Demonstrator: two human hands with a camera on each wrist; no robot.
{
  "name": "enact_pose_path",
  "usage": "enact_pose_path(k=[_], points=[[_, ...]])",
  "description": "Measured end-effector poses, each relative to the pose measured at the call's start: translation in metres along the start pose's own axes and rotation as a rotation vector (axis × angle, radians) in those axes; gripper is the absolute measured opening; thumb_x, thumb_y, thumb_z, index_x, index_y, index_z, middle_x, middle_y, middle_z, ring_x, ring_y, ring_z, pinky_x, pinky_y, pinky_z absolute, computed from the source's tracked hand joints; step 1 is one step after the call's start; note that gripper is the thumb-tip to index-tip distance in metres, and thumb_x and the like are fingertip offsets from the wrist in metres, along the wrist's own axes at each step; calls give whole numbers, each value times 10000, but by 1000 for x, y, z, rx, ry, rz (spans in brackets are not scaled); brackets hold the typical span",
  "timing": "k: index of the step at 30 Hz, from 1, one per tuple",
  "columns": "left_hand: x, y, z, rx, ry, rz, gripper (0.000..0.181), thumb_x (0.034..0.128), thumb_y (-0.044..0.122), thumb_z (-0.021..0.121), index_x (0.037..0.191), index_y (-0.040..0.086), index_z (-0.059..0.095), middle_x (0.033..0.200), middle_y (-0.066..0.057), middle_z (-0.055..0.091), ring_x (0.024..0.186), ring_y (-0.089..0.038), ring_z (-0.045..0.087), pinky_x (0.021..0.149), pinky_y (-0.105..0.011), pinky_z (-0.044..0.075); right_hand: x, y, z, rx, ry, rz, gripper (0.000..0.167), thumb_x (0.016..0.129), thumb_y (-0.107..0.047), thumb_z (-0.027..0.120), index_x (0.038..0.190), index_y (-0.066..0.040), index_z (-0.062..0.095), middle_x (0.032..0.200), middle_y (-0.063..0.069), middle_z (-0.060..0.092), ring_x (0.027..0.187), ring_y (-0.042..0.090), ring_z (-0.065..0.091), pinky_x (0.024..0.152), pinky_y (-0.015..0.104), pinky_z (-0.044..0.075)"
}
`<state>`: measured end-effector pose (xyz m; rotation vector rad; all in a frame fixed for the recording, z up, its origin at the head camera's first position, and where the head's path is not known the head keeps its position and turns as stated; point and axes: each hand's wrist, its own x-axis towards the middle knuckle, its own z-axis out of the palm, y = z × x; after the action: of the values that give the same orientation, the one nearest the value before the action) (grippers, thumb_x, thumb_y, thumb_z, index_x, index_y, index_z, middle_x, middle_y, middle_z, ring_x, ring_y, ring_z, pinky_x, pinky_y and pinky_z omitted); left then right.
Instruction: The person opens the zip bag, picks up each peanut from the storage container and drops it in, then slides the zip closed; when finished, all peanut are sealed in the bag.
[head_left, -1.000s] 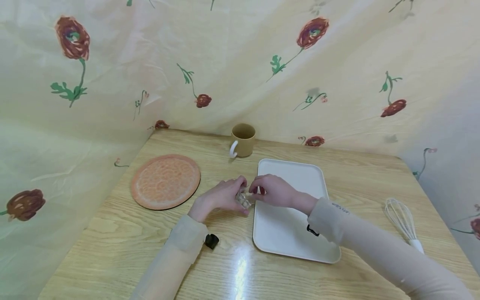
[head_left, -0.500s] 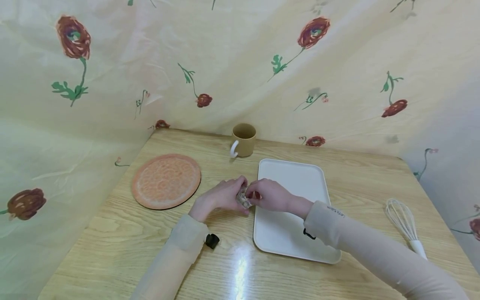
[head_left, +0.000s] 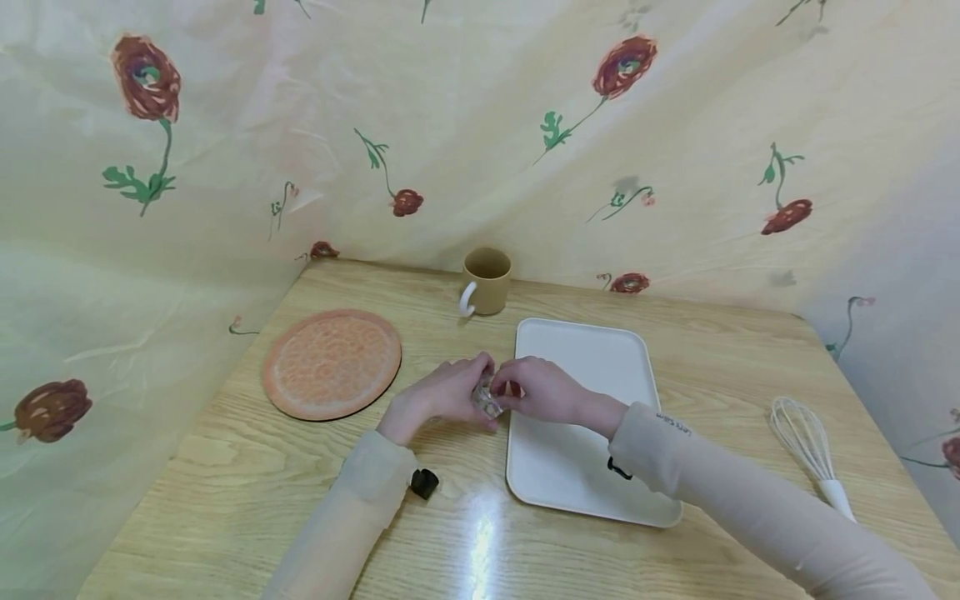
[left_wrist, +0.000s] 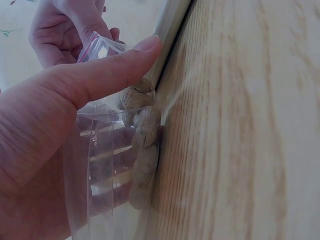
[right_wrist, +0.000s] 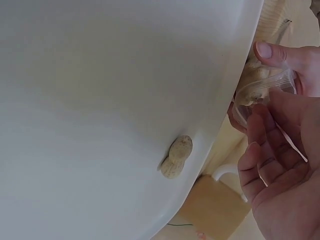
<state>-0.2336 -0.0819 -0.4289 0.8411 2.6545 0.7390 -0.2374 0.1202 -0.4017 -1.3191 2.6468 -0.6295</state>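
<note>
A clear zip bag (left_wrist: 107, 165) with several unshelled peanuts (left_wrist: 144, 165) is held in my left hand (head_left: 446, 390), beside the left edge of the white tray (head_left: 570, 475). The left thumb crosses the bag's front near its mouth; the fingers show through the plastic behind. My right hand (head_left: 543, 390) is at the mouth of the bag, thumb and forefinger bent together at its rim. The bag hides those fingertips, so whether they pinch anything cannot be told. In the right wrist view a single peanut (right_wrist: 176, 157) lies on the tray near its rim.
A tan mug (head_left: 487, 287) with a white handle stands at the back of the table. To the left lies a round orange mat (head_left: 332, 364). A white whisk (head_left: 806, 446) rests at the right. Floral cloth (head_left: 480, 150) hangs behind the table.
My right hand has moved slightly down and left, its fingers going from just beside the bag to its mouth. My left hand keeps its place with the bag.
</note>
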Motion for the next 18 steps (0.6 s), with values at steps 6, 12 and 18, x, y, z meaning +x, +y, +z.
enact_pose_path(k=[6,12,18], points=[[0,1,0,0,1,-7,753,744,451,869,1289,141,452,1140,-4,598,1037,-149,554,929,-423,402,-1,-1,-1,3,2,-5,108,860,-71,778,959,-91,739,875,-33,668,699,115,567,619,239,458],[-1,1,0,2,3,-8,739,746,450,867,1280,143,458,1123,-1,600,1023,-149,556,926,-424,405,-3,3,-4,1,11,-1,108,863,-77,774,964,-96,740,895,-36,680,716,96,571,633,246,469],[-1,1,0,0,2,-25,730,748,448,865,1273,142,460,1118,-2,597,1026,-158,554,952,-442,396,-6,12,-12,7,26,23,110,872,-68,759,980,-72,739,897,-33,680,728,108,578,646,261,473]])
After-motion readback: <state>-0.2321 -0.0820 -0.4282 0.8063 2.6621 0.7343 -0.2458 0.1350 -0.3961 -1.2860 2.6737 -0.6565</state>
